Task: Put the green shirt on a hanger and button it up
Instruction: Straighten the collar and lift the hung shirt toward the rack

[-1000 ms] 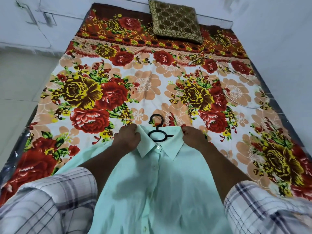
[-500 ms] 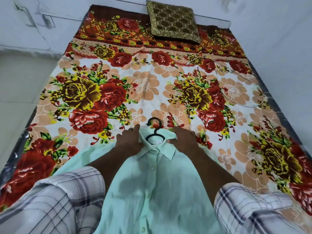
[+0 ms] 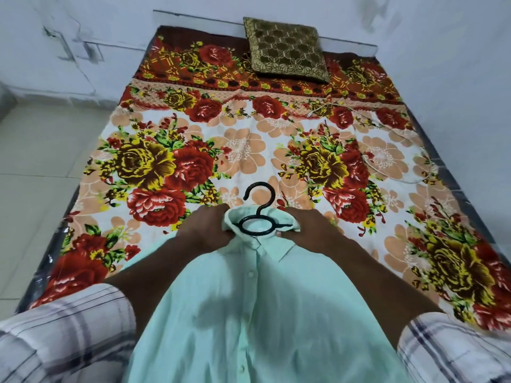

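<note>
The green shirt (image 3: 257, 313) lies front-up on the bed at the near edge, its buttons running down the middle. A black hanger (image 3: 258, 214) sits inside it, with the hook and ring sticking out past the collar. My left hand (image 3: 206, 230) grips the left side of the collar. My right hand (image 3: 307, 230) grips the right side, fingers curled round the fabric by the hanger ring. The hanger's arms are hidden under the shirt.
The bed carries a floral sheet (image 3: 249, 150) in red, yellow and orange. A brown-gold cushion (image 3: 286, 49) lies at the far end against the wall. Tiled floor (image 3: 36, 172) runs along the left; a pale wall stands on the right.
Both hands have closed in on the collar and bunched it up round the hanger's neck. The collar points now sit lower and the hanger ring shows fully.
</note>
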